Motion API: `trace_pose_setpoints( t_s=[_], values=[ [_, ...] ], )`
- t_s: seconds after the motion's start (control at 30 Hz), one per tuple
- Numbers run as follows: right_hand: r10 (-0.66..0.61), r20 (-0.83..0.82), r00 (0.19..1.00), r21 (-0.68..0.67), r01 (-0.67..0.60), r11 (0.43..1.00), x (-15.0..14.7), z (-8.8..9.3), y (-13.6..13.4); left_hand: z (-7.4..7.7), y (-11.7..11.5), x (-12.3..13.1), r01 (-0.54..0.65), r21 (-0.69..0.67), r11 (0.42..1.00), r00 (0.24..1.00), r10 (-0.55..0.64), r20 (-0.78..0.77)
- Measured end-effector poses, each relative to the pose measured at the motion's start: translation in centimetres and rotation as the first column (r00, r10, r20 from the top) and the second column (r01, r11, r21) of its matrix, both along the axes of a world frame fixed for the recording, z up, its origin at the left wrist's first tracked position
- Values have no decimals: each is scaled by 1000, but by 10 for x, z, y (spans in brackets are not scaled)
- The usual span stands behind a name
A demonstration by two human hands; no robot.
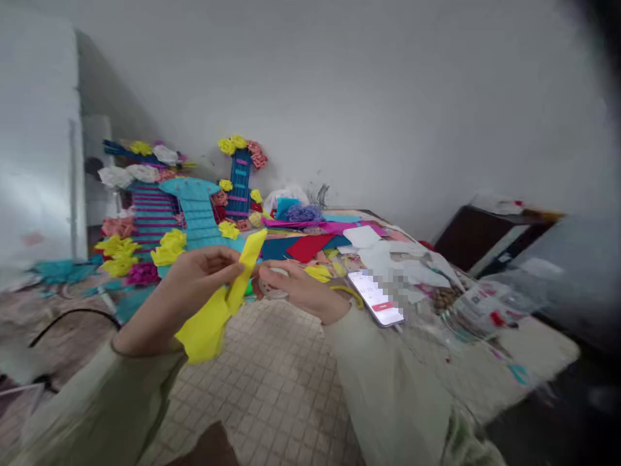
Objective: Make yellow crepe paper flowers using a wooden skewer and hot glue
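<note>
While the left hand (pixel 196 275) pinches yellow paper (pixel 204 329) — edge over open floor (pixel 276 375) — the right hand (pixel 305 293) clasps something whitish (pixel 275 294).

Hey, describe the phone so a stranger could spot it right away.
Find the table, then the right hand. Just right of its wrist lies the phone. Unlike the white paper beside it, it has a glowing screen with a red button.

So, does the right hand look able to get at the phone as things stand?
Probably yes: the phone lies near the right hand, uncovered where it can be seen, though that hand seems to hold a roundish item it might need to put down first.
</note>
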State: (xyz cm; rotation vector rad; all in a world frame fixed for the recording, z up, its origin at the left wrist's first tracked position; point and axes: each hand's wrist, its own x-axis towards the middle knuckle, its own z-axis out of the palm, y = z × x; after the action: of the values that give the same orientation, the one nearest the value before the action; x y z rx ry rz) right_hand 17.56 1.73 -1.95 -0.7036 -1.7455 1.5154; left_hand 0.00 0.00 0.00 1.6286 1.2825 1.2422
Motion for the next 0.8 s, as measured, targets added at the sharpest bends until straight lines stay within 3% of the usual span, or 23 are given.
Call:
trace_pose_setpoints(
  t_s=[0.13,0.23,0.33,0.5,0.8],
  values=[
    [-198,77,977,200,180,963,-3,-5,-1,-3,5,5,-46,17,999,999,45,21],
    [-395,101,913,375,333,865,-6,-8,-1,-4,4,9,-88,31,996,995,87,50],
    [-510,73,857,458,426,780,-9,-9,-2,-4,0,14,-109,30,994,991,106,86],
    [-562,58,825,494,465,734,-7,-6,-4,-6,-3,20,-106,3,994,980,104,168],
    [-592,70,803,511,481,713,-1,1,-3,-8,-3,21,-118,-37,992,962,124,244]
  ],
)
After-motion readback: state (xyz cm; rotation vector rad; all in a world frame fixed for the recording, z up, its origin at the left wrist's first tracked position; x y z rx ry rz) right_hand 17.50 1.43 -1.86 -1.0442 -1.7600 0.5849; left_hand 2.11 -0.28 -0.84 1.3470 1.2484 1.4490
